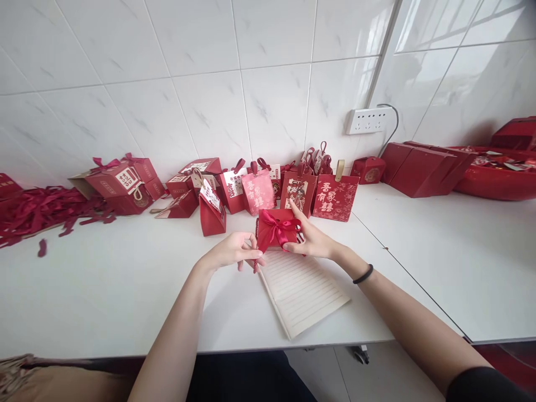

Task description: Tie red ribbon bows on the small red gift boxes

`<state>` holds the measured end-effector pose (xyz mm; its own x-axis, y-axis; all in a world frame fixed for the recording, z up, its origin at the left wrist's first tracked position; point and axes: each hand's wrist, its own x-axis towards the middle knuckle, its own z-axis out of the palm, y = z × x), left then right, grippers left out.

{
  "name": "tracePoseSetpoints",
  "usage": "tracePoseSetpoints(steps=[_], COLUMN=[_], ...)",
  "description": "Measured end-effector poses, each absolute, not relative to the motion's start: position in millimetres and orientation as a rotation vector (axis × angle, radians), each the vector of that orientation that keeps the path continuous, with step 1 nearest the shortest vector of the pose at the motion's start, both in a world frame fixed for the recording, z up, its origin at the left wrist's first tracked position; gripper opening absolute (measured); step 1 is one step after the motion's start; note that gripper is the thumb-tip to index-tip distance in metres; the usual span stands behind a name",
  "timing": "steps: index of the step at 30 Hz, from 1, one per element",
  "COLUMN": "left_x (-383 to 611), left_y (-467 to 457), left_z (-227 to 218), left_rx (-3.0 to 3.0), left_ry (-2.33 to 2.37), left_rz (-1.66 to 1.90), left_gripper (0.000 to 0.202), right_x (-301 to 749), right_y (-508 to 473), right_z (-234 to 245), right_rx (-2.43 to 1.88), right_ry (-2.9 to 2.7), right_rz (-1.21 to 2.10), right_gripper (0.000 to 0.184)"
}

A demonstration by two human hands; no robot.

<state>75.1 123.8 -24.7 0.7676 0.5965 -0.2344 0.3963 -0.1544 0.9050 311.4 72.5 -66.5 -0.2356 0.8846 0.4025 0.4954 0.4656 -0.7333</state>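
Observation:
A small red gift box point(272, 222) with a red ribbon bow point(280, 229) on top sits at the far end of a lined beige paper sheet point(299, 290). My left hand point(234, 251) pinches a ribbon end at the box's lower left corner. My right hand point(312, 239) grips the box's right side, with its index finger stretched up over the top. A black band circles my right wrist.
Several red gift boxes and bags point(335, 196) stand in a row along the tiled wall. A heap of red ribbons point(37, 209) lies at the left. Flat red boxes point(419, 167) and a red tray point(498, 181) sit at the right, below a wall socket point(368, 120).

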Motion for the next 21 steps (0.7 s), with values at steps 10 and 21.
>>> tracePoseSetpoints(steps=[10, 21], left_x=[93, 109], left_y=[132, 144], left_z=[-59, -94], left_rx=[2.082, 2.339], left_ry=[1.212, 0.699], left_rz=[0.523, 1.041], left_gripper=[0.038, 0.111], right_x=[309, 302], right_y=[72, 68], right_z=[-70, -72], right_rx=[-1.162, -1.071], right_ry=[-1.879, -1.824], right_rz=[0.529, 0.693], right_gripper=[0.100, 0.104])
